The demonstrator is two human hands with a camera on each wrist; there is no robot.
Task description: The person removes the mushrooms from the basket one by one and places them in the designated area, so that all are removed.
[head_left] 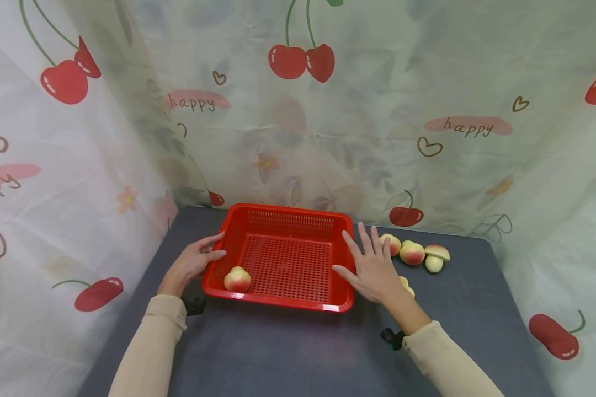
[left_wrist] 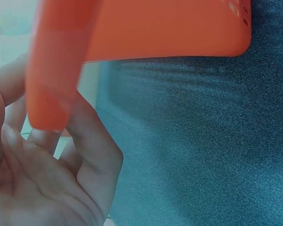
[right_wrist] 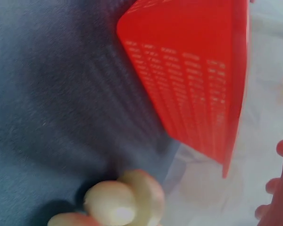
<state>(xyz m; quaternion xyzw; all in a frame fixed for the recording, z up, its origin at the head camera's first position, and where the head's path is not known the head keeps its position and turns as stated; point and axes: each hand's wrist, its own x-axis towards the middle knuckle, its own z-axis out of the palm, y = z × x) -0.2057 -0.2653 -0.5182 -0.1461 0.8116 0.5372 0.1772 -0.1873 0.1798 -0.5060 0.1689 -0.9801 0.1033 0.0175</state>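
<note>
A red plastic basket [head_left: 289, 266] with a perforated floor stands on the dark table, and a toy peach [head_left: 237, 280] lies in its near left corner. My left hand [head_left: 191, 266] holds the basket's left rim, thumb on top and fingers around the edge; in the left wrist view the rim [left_wrist: 61, 70] crosses in front of the fingers. Over the basket's right side, my right hand [head_left: 372, 267] is spread with straight fingers and holds nothing. The right wrist view shows it at the edge, apart from the basket wall [right_wrist: 193, 70].
Right of the basket lie toy peaches [head_left: 412, 253] and a toy mushroom [head_left: 434, 258]. Another pale toy [head_left: 406, 285] is partly hidden by the right wrist. A printed curtain [head_left: 367, 165] hangs behind the table's [head_left: 288, 353] far edge and along both sides.
</note>
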